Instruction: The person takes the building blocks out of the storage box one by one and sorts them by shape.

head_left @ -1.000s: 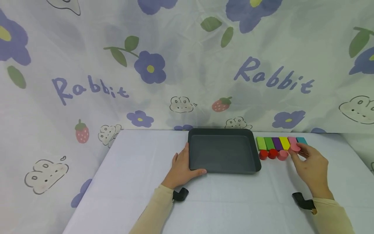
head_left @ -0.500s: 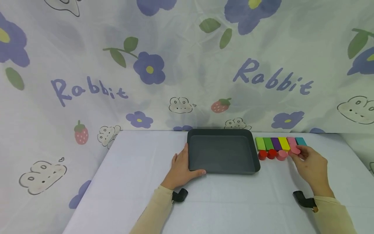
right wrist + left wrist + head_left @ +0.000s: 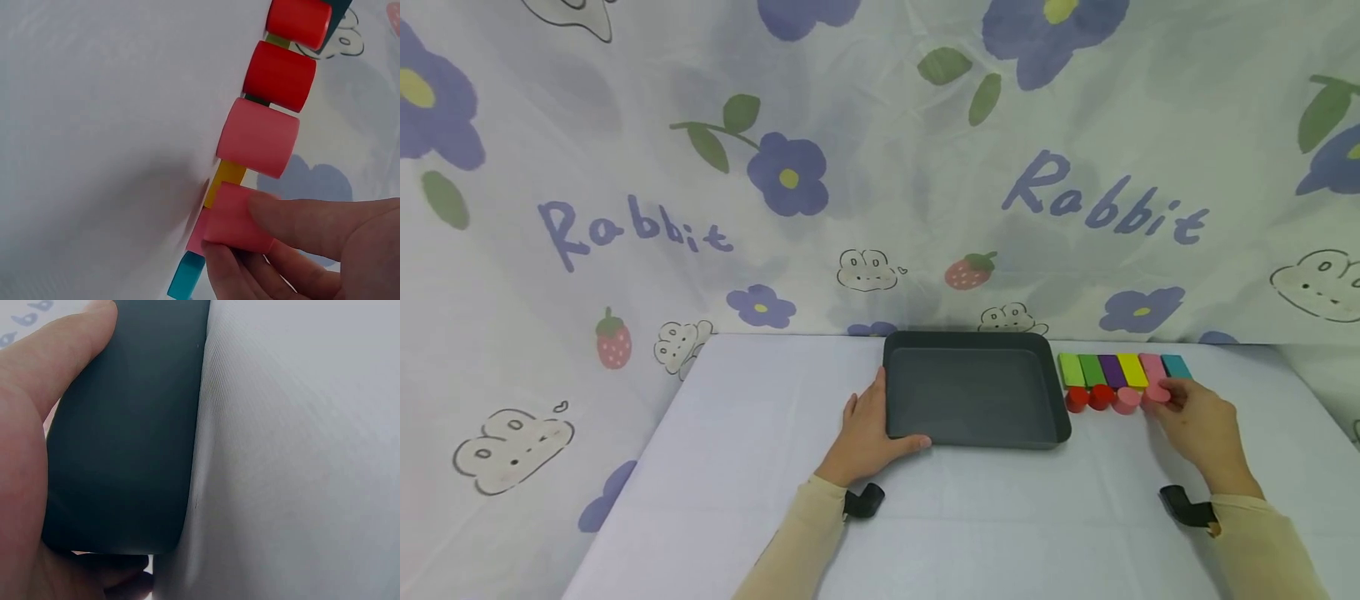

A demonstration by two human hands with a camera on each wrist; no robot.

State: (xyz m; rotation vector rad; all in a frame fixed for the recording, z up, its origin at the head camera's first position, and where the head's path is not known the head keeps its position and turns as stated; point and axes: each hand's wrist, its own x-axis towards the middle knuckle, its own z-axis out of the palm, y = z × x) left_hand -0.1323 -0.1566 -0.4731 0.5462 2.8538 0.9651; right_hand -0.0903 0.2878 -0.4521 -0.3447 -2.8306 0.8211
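Note:
My left hand [image 3: 862,432] lies around the near left corner of a dark grey rectangular tray [image 3: 977,442]. Its thumb runs along the front wall and its straight fingers along the left side. At the right, my right hand [image 3: 1206,429] pinches a pink cylinder block [image 3: 234,217] between thumb and fingers, in front of the pink rectangular block [image 3: 1152,367]. Another pink cylinder [image 3: 1126,401] and two red cylinders [image 3: 1101,397] stand to its left in a row. In the right wrist view, whether the held cylinder touches the table is unclear.
Behind the cylinders lies a row of rectangular blocks, from light green [image 3: 1072,370] through yellow [image 3: 1131,371] to teal [image 3: 1176,367], right of the tray. A printed curtain [image 3: 880,167] hangs behind the white table [image 3: 985,533].
My right hand has lowered the pink cylinder slightly and drawn it toward me, into line with the other cylinders. The left hand and the tray have stayed in place.

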